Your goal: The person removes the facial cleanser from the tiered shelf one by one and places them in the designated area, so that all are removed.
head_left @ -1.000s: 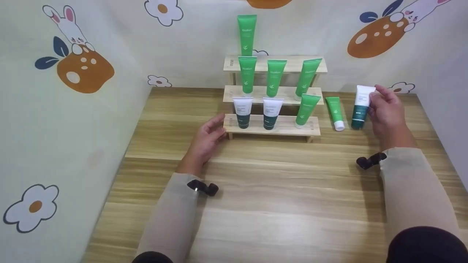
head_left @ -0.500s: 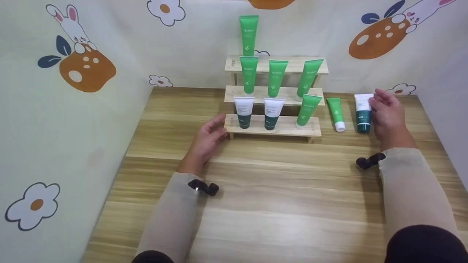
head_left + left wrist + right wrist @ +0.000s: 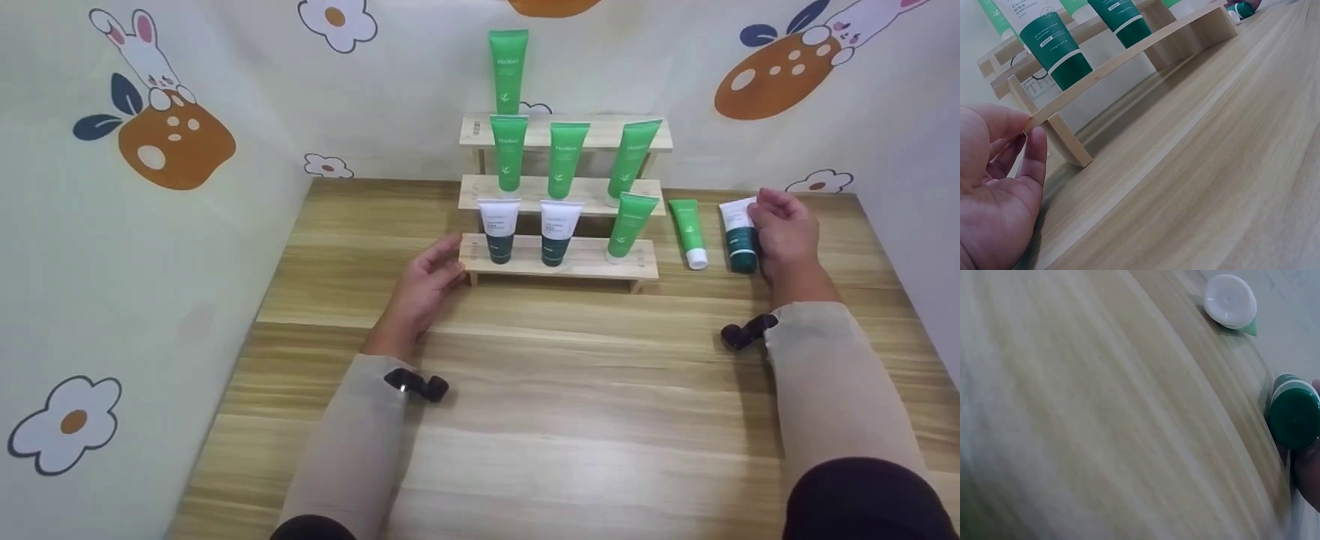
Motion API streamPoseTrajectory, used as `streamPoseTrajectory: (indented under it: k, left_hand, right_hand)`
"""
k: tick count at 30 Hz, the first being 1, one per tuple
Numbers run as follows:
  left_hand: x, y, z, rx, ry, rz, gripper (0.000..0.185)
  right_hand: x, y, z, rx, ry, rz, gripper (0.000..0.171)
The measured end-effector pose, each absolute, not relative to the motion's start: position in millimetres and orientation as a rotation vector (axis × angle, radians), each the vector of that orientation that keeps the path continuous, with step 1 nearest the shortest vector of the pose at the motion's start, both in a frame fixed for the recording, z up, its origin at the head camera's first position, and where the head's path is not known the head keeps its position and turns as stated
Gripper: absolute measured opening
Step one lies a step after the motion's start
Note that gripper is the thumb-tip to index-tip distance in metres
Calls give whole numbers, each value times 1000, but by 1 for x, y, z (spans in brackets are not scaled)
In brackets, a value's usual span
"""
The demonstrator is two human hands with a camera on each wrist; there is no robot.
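At three o'clock of the wooden rack (image 3: 559, 259), the right hand (image 3: 784, 232) curls fingers round a white-and-dark-green tube (image 3: 739, 236) low over the table (image 3: 570, 390), beside a green tube (image 3: 688, 232); left hand (image 3: 424, 289) fingers, relaxed, touch the rack's nine o'clock corner.

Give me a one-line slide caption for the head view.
Right hand holds a white-and-green tube beside a wooden rack; left hand touches the rack's corner.

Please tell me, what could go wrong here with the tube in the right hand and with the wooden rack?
1. The right hand holds the white-and-dark-green tube close beside a green tube lying on the table; it may knock it.
2. The left hand touches the wooden rack corner; a push might topple its leaning tubes.
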State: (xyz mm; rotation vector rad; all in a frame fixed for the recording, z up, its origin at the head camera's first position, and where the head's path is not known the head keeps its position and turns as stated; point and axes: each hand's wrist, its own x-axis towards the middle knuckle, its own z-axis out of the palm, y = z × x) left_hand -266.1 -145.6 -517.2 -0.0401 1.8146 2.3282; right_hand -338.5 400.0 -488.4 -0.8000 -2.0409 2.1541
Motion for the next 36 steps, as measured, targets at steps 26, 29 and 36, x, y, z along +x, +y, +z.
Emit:
streamPoseTrajectory:
  k: [26,29,36]
  left_hand:
    - [-265,-147,-517,-38,1847,2302,51]
    - [-265,-147,-517,-37,1851,2296,51]
    - [-265,-147,-517,-25,1887,2282,50]
  right_hand:
    - [-334,402,-484,-799,-1907,2160,57]
    - [-331,402,-476,-775,-1852,2223,60]
    - [-323,391,-444,-621,-1902,2248,66]
